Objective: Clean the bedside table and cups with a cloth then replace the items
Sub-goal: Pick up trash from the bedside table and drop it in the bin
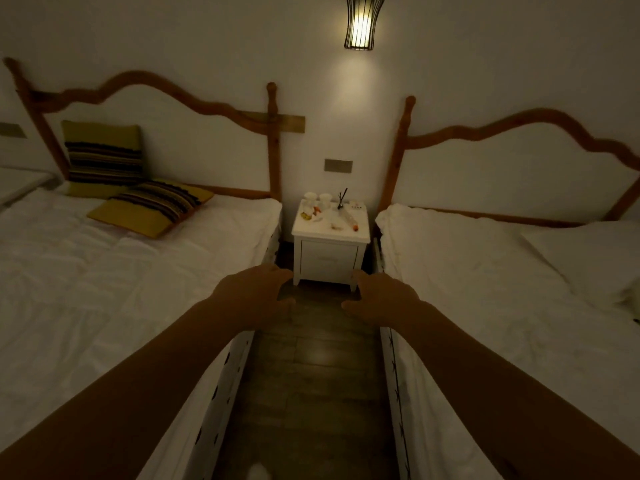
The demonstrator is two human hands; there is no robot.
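Beds: two, one (121, 271) on the left, one (502, 289) on the right.
Headboards: two, one (156, 88) on the left, one (519, 126) on the right, wooden-framed.
Striped cushions: two, one (102, 157) upright, one (152, 207) lying flat.
Bedside table: one (330, 259), white.
Cups: two, one (310, 197) beside the other (325, 199), at the tabletop's back.
Reed diffuser: one (341, 200).
Wall lamp: one (362, 22), lit.
Wall plates: two, one (338, 165) over the table, one (10, 129) far left.
Hands: two, left (256, 292), right (381, 299), holding nothing.
Small scattered bits on the tabletop: several, too blurred to count.
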